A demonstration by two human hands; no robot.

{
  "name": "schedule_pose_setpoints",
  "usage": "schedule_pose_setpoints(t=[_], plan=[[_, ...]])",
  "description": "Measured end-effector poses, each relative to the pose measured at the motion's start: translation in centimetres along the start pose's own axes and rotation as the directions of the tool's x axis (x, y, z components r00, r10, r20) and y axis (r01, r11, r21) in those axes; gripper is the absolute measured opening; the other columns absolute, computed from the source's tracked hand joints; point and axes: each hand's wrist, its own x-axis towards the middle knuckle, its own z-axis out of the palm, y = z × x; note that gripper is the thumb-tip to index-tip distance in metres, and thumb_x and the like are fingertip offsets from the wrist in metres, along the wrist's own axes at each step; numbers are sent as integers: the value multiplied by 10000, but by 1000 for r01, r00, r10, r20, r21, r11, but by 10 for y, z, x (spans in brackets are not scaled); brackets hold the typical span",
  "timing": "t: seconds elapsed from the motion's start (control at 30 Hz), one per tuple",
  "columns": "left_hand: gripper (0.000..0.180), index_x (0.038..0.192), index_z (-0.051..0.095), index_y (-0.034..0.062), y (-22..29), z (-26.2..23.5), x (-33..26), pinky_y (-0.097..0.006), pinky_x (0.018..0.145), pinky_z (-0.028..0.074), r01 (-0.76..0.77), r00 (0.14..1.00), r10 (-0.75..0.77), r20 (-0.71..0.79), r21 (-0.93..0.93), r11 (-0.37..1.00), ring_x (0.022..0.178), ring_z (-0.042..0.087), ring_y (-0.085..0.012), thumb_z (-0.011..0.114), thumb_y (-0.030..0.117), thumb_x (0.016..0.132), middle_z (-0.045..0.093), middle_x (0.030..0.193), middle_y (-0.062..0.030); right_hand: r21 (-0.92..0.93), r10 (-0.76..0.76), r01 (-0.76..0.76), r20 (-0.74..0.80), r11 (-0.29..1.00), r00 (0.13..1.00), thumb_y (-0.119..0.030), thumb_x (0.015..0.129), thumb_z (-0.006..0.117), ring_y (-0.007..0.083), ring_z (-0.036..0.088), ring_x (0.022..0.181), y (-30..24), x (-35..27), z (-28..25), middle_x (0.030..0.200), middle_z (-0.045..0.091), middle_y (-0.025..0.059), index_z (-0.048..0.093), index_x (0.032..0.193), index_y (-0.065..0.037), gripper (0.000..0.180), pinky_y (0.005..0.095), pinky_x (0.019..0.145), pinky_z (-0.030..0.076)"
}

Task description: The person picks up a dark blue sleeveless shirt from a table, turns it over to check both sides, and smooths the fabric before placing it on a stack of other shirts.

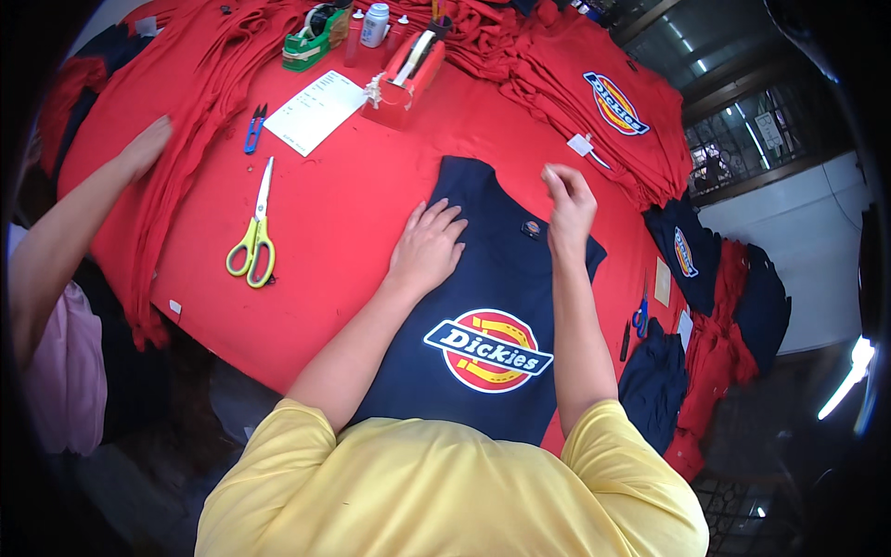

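Observation:
A navy sleeveless shirt [497, 278] with a red, yellow and white printed emblem lies spread on the red-covered table in front of me. My left hand [429, 246] rests flat on its left shoulder area, fingers apart. Over the right shoulder of the shirt, my right hand [569, 206] is raised with its fingers curled and pinched together. Whatever may be between those fingertips is hidden or too small to make out. A small label [531, 228] shows at the neckline, between the two hands.
Yellow-handled scissors [251, 249], blue thread snips [255, 130] and a white sheet [316, 111] lie to the left. Green [314, 42] and red [404, 84] tape dispensers stand behind. Red shirts [608, 102] pile up at far right. A co-worker's hand [147, 147] touches red cloth at left.

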Motion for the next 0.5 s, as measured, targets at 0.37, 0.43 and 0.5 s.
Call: schedule_pose_setpoints(t=[0.37, 0.43, 0.5], plan=[[686, 1308, 577, 249, 4, -9, 4, -655, 1117, 34, 0, 987, -36, 158, 220, 975, 1421, 225, -300, 725, 558, 713, 379, 1465, -123, 102, 509, -521, 120, 848, 852, -47, 870, 648, 51, 542, 628, 21, -117, -37, 790, 661, 29, 624, 1021, -22, 155, 189, 584, 419], [653, 1295, 585, 223, 6, -10, 5, -648, 1119, 56, -23, 993, -4, 122, 223, 975, 1413, 239, -306, 731, 504, 724, 401, 1451, -110, 92, 529, -543, 143, 835, 837, -69, 885, 641, 47, 510, 597, 16, -119, -28, 812, 654, 21, 644, 942, -41, 64, 186, 556, 406], [617, 1279, 591, 188, 9, -13, 5, -629, 1124, 90, -94, 994, 79, 78, 201, 975, 1399, 266, -306, 736, 436, 733, 427, 1432, -96, 175, 563, -581, 145, 795, 813, -94, 892, 634, 45, 482, 610, 14, -118, -21, 809, 625, 15, 639, 929, -39, 67, 186, 533, 386]])
